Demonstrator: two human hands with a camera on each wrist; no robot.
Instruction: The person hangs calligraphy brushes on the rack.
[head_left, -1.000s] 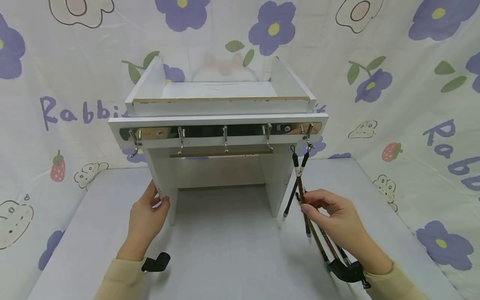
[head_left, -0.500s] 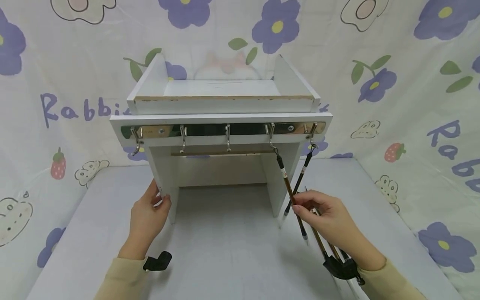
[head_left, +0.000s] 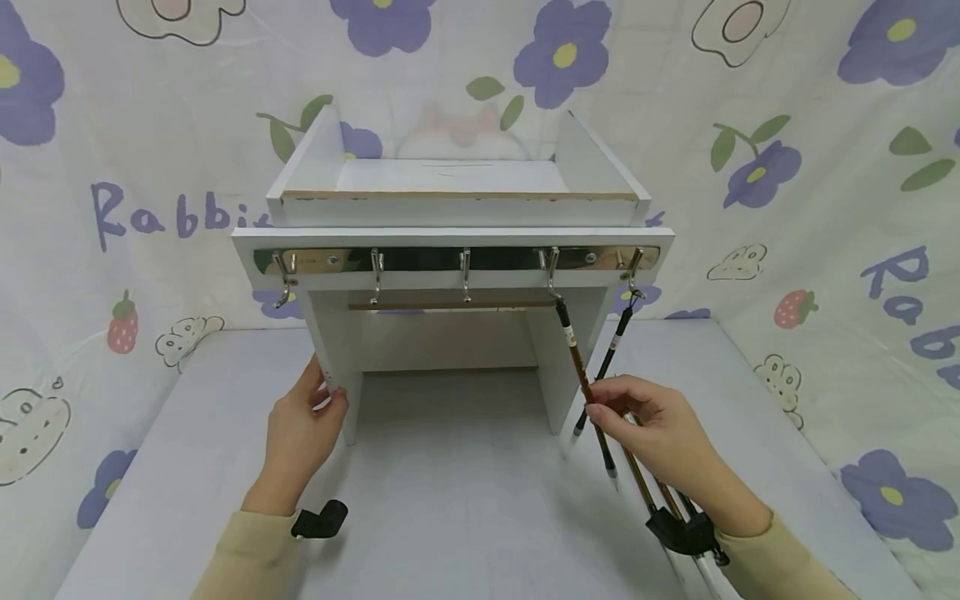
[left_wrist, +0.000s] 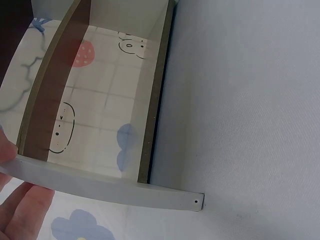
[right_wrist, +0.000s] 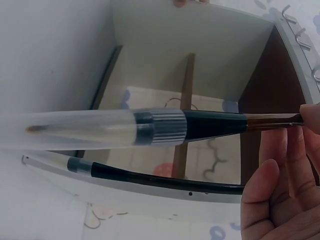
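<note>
My right hand (head_left: 652, 425) pinches a brown-handled calligraphy brush (head_left: 576, 358) between thumb and fingers. The brush slants, its top right at the fourth hook (head_left: 553, 271) of the metal strip on the white shelf (head_left: 450, 235). A clear cap (right_wrist: 80, 131) covers the bristles in the right wrist view. Behind it, a dark calligraphy brush (head_left: 618, 333) hangs by its loop from the far-right hook (head_left: 633, 271). My left hand (head_left: 300, 442) grips the front edge of the shelf's left side panel (head_left: 333, 350), thumb and fingers on opposite faces in the left wrist view (left_wrist: 100, 187).
Several more brushes (head_left: 637, 479) lie on the white table (head_left: 465, 517), partly hidden under my right hand and its black wrist mount (head_left: 678, 532). The shelf's raised top compartment (head_left: 457, 208) stands above the hook strip. A flower-patterned cloth (head_left: 810, 292) hangs behind.
My right hand has shifted slightly left, bringing the brown brush's top from near the far-right hook to the fourth hook. The left hand keeps its hold on the panel.
</note>
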